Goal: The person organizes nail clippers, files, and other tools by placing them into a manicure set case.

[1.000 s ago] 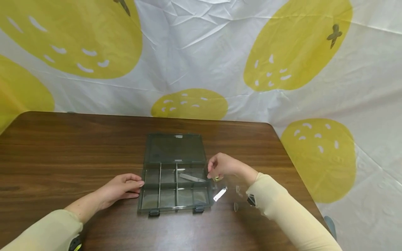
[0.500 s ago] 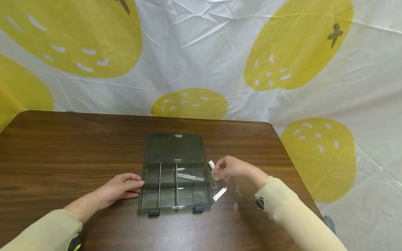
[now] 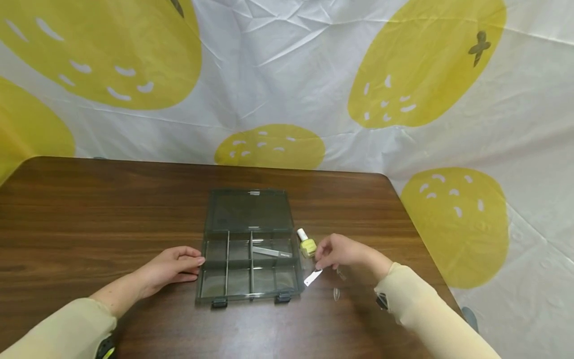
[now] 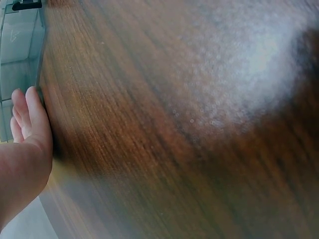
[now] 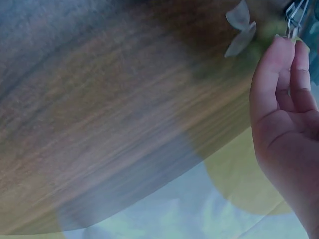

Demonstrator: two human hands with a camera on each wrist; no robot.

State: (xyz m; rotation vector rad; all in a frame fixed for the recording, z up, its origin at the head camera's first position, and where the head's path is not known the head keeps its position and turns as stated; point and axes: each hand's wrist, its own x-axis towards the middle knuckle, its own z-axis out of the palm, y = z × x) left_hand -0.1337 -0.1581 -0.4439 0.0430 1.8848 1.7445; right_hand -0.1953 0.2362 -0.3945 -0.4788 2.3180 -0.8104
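Observation:
A dark translucent divided box (image 3: 238,279) lies with its lid (image 3: 248,212) folded back. My left hand (image 3: 172,267) rests against its left edge, fingers extended; in the left wrist view the fingertips of the left hand (image 4: 32,119) lie along the box's side. A flat silver strip (image 3: 271,252) lies slantwise in the back right compartment. Right of the box, my right hand (image 3: 338,251) pinches the end of a silver nail clipper (image 3: 313,277); its metal end (image 5: 296,21) shows at the fingertips in the right wrist view. A yellow nail polish bottle (image 3: 307,246) with a white cap lies behind it.
Small clear petal-shaped pieces lie right of the box, one piece (image 3: 336,294) nearer the front and others (image 5: 240,27) beside the right hand. Two black latches stick out at the box's front. A patterned cloth (image 3: 287,85) hangs behind the wooden table (image 3: 112,209).
My right hand let go of the nail polish bottle beside the box, moved right and toward me, and came to the nail clipper. The silver strip settled flatter. The left hand stayed put.

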